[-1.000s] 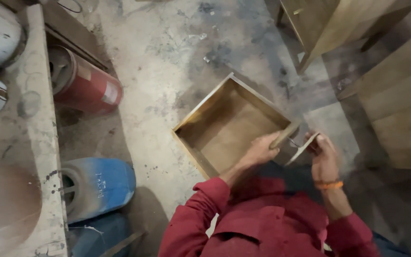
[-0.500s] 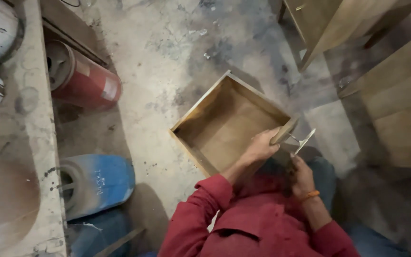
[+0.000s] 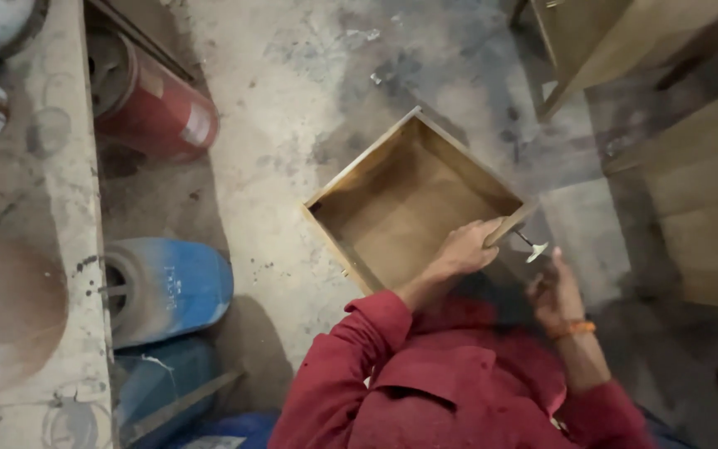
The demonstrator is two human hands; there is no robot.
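Red cylinder (image 3: 155, 104) & blue drums (image 3: 168, 287) lie on concrete floor (image 3: 292, 100) beside stained bench (image 3: 35, 208); wooden furniture (image 3: 592, 41) top right.

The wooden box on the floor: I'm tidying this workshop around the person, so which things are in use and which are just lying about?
In use:
wooden box, open side up
left hand, gripping its near corner
right hand, beside a small metal piece; grip unclear

Lying about:
red cylinder
blue drum
workbench
wooden furniture
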